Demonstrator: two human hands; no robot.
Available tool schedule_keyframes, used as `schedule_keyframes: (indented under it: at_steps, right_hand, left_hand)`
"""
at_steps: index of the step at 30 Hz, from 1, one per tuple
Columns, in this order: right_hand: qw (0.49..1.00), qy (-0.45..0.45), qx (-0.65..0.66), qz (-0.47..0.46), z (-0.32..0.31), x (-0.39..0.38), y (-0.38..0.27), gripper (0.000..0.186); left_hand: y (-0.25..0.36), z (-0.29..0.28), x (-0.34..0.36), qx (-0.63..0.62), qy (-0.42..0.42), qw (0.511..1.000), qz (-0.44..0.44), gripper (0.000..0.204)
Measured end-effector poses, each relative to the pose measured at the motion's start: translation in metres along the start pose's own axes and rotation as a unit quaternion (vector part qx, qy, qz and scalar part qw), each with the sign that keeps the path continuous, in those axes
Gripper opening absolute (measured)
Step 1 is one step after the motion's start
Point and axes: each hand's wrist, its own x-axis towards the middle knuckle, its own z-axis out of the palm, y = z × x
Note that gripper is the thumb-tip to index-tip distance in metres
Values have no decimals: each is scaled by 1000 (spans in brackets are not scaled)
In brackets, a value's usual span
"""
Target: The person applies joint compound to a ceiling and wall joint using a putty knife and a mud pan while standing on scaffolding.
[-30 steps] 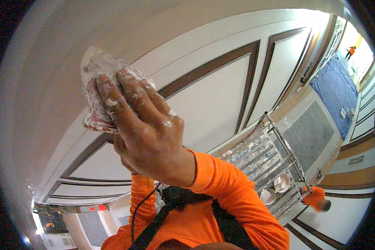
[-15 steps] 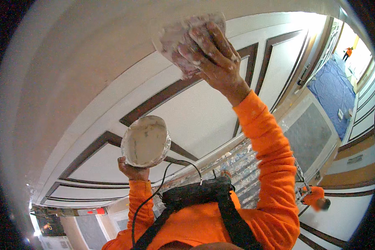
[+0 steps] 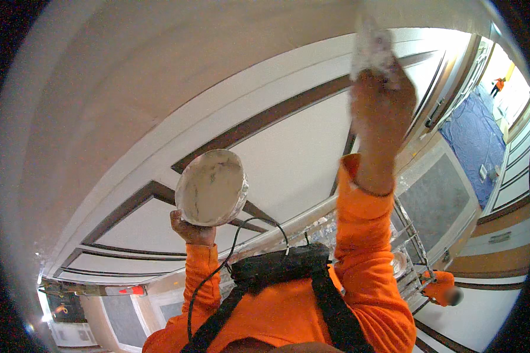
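Observation:
My left hand (image 3: pixel 195 233) grips a round, plaster-smeared bowl (image 3: pixel 241 203) from below and the near side. Pale wet plaster (image 3: pixel 209 187) fills much of it, and the bowl is tilted toward me. Up high on the right, my right hand (image 3: pixel 386 115) is closed around a flat plaster spreader (image 3: pixel 371 53) caked in white. The spreader is nearly edge-on and smeared by motion. Its upper end overlaps the beige plastered surface (image 3: pixel 159 88) overhead; whether they touch I cannot tell.
White panels with dark brown trim (image 3: pixel 294 153) run along the wall. Below me lies a paint-spattered platform, with a metal rail frame (image 3: pixel 415 232) at right. Another person in orange (image 3: pixel 439 288) stands beyond it. A blue sheet (image 3: pixel 474 141) covers the floor at far right.
My right hand has swung to the right with the spreader, which turned from broad face to edge-on. The left hand and bowl have shifted slightly up and right.

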Motion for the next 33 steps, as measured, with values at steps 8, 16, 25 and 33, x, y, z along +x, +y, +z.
schedule_keyframes:
  at_steps: [8, 16, 25, 33]
  right_hand:
    - [966, -49, 255, 15, 3, -53, -104, 56]
    - [923, -182, 339, -13, 2, -106, -175, 59]
    - [898, -339, 200, -197, -33, -181, -81, 46]
    - [914, -362, 85, -164, -86, -146, 7, 30]
  left_hand:
    - [7, -11, 6, 8, -32, 999, -24, 69]
    - [18, -11, -7, -3, -70, 997, -37, 70]
    - [26, -1, -27, -30, -93, 995, -3, 73]
    - [-2, 10, -22, -60, -111, 991, -48, 72]
